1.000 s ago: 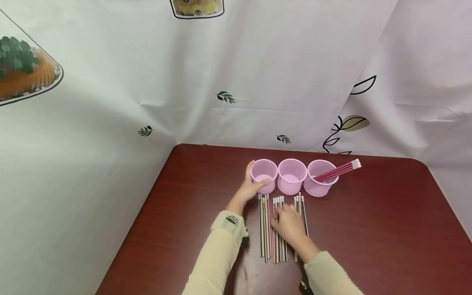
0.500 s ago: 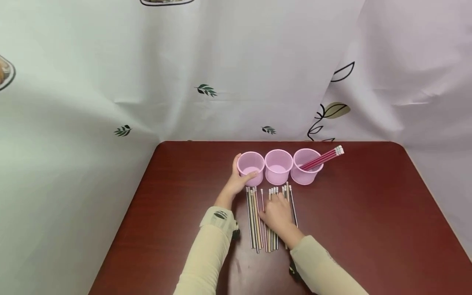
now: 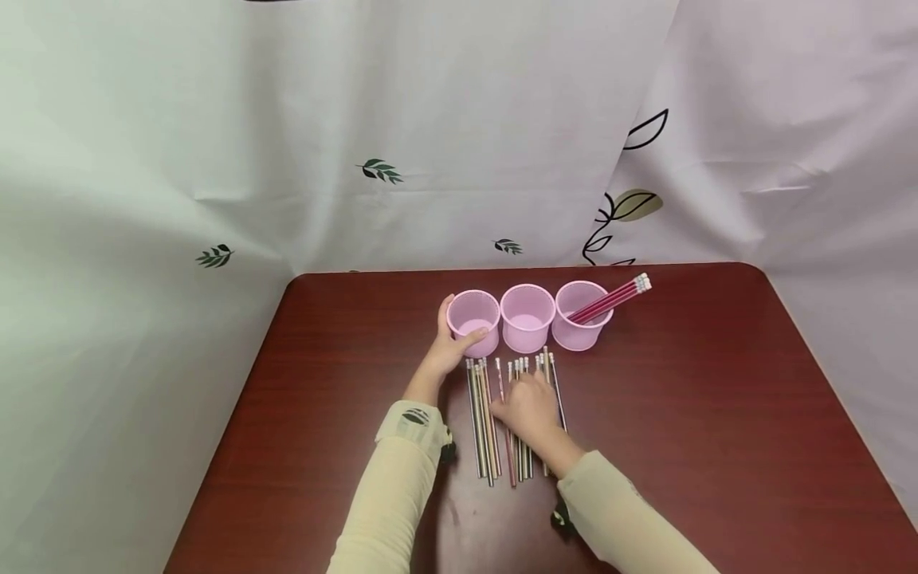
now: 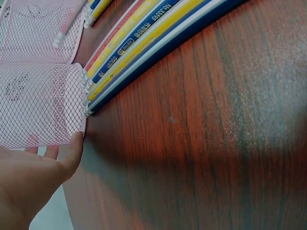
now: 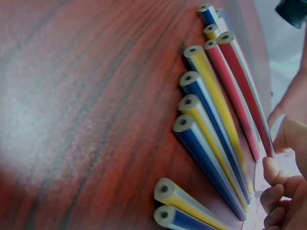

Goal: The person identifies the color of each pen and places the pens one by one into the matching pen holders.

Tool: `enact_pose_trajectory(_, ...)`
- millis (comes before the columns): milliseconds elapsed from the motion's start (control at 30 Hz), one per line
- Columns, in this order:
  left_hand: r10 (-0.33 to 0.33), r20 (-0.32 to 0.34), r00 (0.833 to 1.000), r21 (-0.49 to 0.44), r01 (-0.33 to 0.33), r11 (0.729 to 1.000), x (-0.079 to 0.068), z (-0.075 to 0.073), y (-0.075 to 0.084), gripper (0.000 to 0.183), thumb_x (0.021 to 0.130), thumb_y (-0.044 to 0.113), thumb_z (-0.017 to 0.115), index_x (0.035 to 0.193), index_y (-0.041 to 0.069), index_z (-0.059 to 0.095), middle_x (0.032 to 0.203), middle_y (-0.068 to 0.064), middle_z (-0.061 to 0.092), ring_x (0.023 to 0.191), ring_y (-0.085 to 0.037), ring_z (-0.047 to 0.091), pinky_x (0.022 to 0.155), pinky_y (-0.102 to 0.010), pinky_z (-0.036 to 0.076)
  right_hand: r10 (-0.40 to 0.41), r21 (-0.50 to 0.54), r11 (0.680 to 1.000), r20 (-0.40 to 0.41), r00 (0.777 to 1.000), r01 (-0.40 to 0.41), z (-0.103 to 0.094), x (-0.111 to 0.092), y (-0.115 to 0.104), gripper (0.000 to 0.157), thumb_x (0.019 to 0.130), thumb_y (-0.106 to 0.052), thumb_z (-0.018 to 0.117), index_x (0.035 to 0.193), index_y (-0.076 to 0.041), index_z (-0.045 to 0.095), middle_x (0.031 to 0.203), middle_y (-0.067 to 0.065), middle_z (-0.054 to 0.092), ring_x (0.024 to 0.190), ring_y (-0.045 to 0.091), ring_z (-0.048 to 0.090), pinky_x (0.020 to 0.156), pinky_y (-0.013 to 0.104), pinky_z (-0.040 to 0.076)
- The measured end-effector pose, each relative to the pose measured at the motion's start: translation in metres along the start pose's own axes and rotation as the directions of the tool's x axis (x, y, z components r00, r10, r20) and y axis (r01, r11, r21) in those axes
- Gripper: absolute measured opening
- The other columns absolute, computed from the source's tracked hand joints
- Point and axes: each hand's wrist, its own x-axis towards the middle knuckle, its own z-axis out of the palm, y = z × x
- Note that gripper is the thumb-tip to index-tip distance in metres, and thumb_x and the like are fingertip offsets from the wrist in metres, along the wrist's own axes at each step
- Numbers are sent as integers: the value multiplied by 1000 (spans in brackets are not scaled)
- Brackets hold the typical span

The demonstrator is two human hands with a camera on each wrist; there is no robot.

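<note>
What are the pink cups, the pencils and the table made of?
Pink cups: probably painted metal mesh, because you can see little diamond holes; plastic is possible.
Pencils: probably wood with smooth striped paint, since their ends show a pale ring round a dark core.
Table: shiny red-brown with streaky grain, so wood or a wood-look coating; I can't tell which.
</note>
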Motion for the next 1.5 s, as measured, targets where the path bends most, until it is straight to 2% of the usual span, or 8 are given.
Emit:
enact_pose_trajectory(167,-9,14,1000,-5,9,1000,-9,-3,15,93,79,8,71,147,12,8,143,-30,23,130,-44,25,107,-52,18,27,105,994,-46,999,-23,-12,-2,0,31,66,-30,69,48,-17,48,55,-4,45,62,20,44,62,34,41)
enact_pose_trajectory(333,-12,5,1000,20,12,1000,-14,-5,13,91,79,9,70,147,12,9,143,-30,24,130,-43,26,107,-52,19,118,195,975,-34,992,-109,-23,-6,3,26,67,-28,66,52,-17,48,58,-5,46,66,19,44,54,32,41)
enact_pose_trajectory(500,-32,11,999,26,32,999,-19,-6,10,92,80,11,71,147,14,9,144,-28,23,131,-43,25,107,-52,18,187,241,954,-14,982,-178,-35,-11,10,23,66,-27,64,54,-17,47,60,-4,45,66,18,43,50,31,39)
enact_pose_trajectory(967,-19,18,1000,-16,19,1000,-19,-1,7,93,78,10,72,147,13,10,143,-30,23,130,-44,25,107,-52,17,196,252,954,-106,975,-164,-60,-7,32,22,66,-22,63,56,-17,44,62,-1,44,68,21,46,50,34,39)
enact_pose_trajectory(1100,-7,4,1000,-3,7,1000,-17,0,8,92,78,10,72,147,13,11,143,-29,24,130,-44,26,107,-52,18,185,254,956,-145,972,-144,-65,-1,36,22,66,-22,63,57,-17,43,60,-2,43,60,19,45,47,33,36)
enact_pose_trajectory(1233,-3,-8,1000,-8,3,1000,-8,0,-4,94,77,10,74,147,15,12,143,-27,26,130,-42,27,107,-52,19,205,281,947,-147,968,-157,-73,5,40,24,68,-23,62,59,-18,41,54,-4,41,51,20,43,43,32,32)
enact_pose_trajectory(1333,6,-22,1000,-16,-7,1000,0,-1,-15,95,76,11,75,148,17,12,144,-26,26,130,-41,27,107,-52,19,216,315,936,-155,964,-159,-81,9,43,23,70,-24,62,60,-18,42,51,-4,40,51,22,43,44,31,31)
enact_pose_trajectory(1500,24,-42,999,22,-23,999,2,1,-16,95,77,12,74,148,19,12,143,-24,29,129,-39,31,106,-51,21,227,354,925,-218,949,-140,-96,18,48,12,71,-22,62,67,-16,52,55,-4,50,52,21,48,46,31,34)
